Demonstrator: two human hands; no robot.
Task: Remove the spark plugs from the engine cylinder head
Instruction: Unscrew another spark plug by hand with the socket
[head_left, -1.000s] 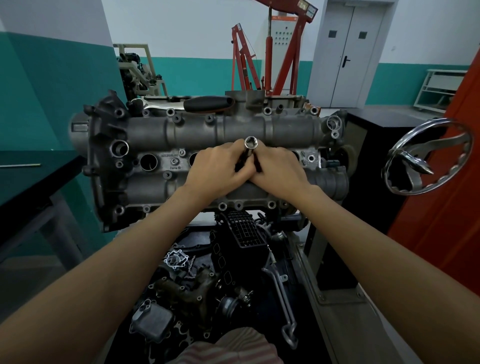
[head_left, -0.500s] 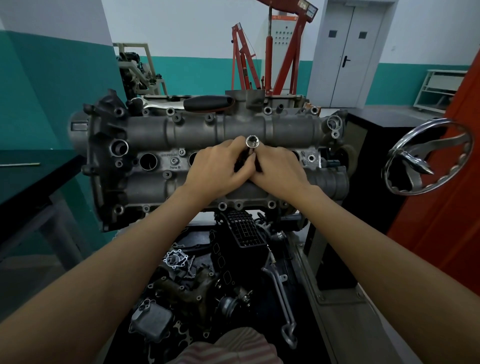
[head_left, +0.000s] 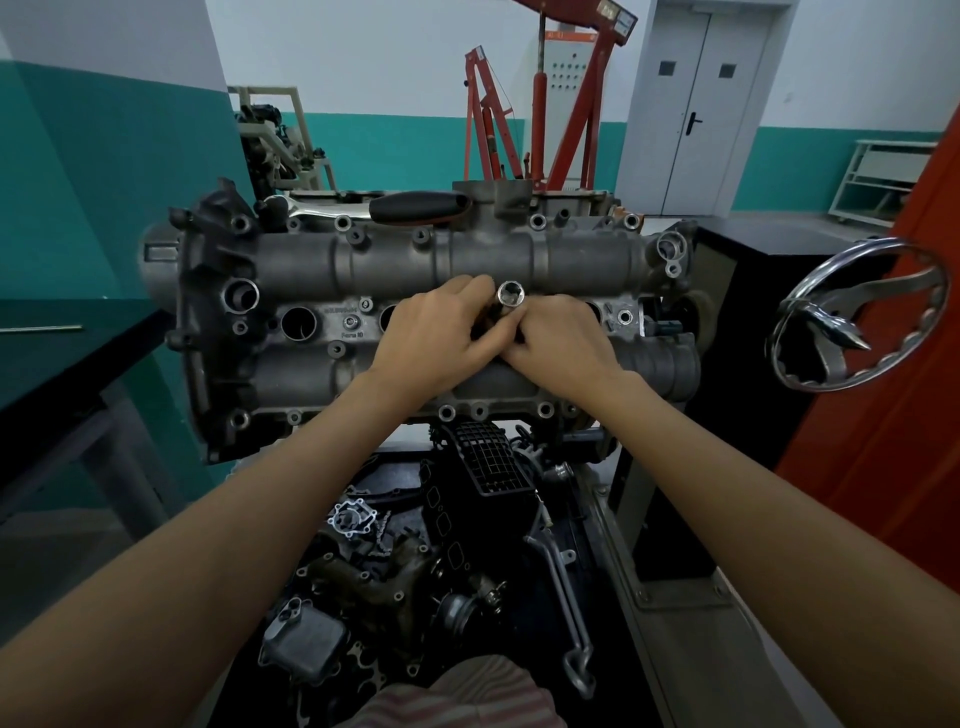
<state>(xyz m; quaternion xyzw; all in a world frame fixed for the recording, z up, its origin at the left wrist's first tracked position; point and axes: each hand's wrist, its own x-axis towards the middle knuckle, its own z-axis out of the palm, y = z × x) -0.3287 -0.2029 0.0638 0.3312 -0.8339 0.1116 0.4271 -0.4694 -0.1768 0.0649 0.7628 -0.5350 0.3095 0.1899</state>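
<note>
- At the middle of the cylinder head (head_left: 395, 270), between its two long cam housings, a chrome socket (head_left: 510, 294) stands out of one of the plug wells, its open drive end turned up toward the camera.
- Long axis of the socket: along the well, running into the head and out toward the viewer, tilted slightly; any lift must follow this line.
- Left hand (head_left: 441, 332): fingers curled round the socket's shaft from the left side, gripping it just below the open end.
- Right hand (head_left: 558, 340): fingers curled against the same shaft from the right, touching the left hand; both hands are equally near, neither free.
- Spark plug itself: hidden inside the well beneath the hands; whether it sits in the socket cannot be told.
- Toward the head's left end, two open wells (head_left: 298, 323) lie in the same row, well apart from the hands; no plug shows in them.
- Along the head's far edge lies a black-handled tool (head_left: 421, 205), out of reach of either occupied hand.
- Judgement: the step in hand appears to be turning or drawing the socket by finger; the pull should stay straight along the well to avoid binding.
</note>
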